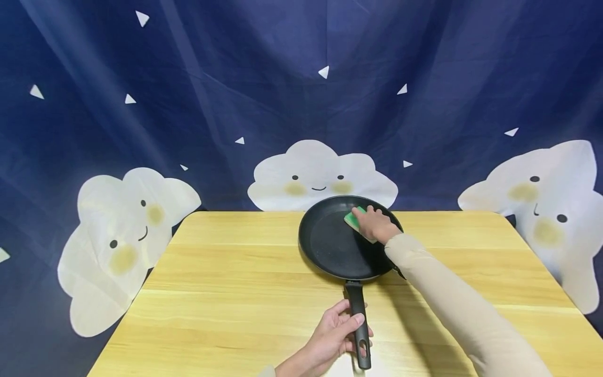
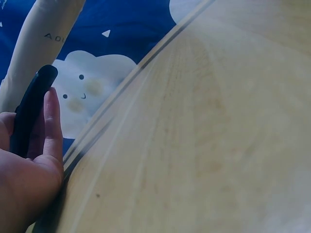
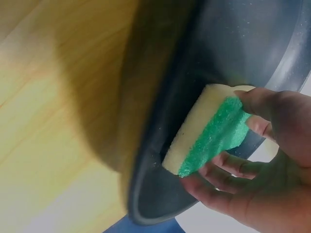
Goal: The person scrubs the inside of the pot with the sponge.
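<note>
On the table, centre-far: black frying pan (image 1: 341, 243) sits flat on the yellow wooden table (image 1: 226, 293), handle (image 1: 359, 323) pointing toward the near edge.
Right hand: right hand (image 1: 377, 225) pinches the green-and-cream sponge (image 1: 354, 218) between thumb and fingers, cream face against the pan's inner wall at the far-right rim.
Left hand: left hand (image 1: 335, 335) wraps the handle near its mid-length, fingers curled round it; left wrist view confirms the black handle (image 2: 30, 109) lying in the palm.
Sponge contact: right wrist view shows sponge (image 3: 209, 128) on the curved wall of the pan (image 3: 218, 53), not the flat base. Which face is meant to scrub is probably the green one, hard to be sure.
Residue: a few pale specks on the dark coating, too small to identify.
Doing it well: keep handle grip firm so the pan doesn't rotate; follow the rim curve with even pressure, then work inward across the base; keep strokes short near the far edge.
Backdrop: navy cloth (image 1: 282, 94) with white clouds behind the table.
</note>
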A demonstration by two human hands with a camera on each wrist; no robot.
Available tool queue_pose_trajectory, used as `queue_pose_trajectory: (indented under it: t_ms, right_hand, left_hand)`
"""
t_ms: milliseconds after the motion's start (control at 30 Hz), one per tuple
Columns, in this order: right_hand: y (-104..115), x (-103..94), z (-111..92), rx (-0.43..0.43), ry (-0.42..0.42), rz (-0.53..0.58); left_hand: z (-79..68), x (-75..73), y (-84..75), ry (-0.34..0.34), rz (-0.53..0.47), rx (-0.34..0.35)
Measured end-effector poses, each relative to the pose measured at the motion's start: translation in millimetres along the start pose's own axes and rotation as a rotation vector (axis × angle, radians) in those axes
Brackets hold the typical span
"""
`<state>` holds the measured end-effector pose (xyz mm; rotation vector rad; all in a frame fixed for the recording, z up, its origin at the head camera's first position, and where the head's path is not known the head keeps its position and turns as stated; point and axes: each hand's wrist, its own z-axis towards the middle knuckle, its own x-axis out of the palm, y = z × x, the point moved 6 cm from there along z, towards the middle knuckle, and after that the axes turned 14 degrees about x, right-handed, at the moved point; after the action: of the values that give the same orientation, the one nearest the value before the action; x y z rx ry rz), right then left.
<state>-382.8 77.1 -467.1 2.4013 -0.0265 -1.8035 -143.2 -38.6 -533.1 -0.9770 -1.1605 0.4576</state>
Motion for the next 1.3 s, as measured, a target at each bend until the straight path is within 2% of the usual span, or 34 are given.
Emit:
queue_pose_trajectory:
  t_ms: [433,867,1300]
  right_hand:
    - [-13.3,2.7,-19.3,-0.129,-0.105,0.038]
    - [-19.2,3.0,-39.7,-0.197,-0.191,0.051]
    - [-12.6,8.3,-63.8,-0.251,-0.169,0.060]
  left_hand:
    - [-1.7,-1.7,-0.9,0.011,0.001,-0.005]
    - [-1.3,-0.8,-0.5,0.011,-0.009,-0.021]
    - [-0.7,0.4,-1.6,0.011,-0.008,-0.019]
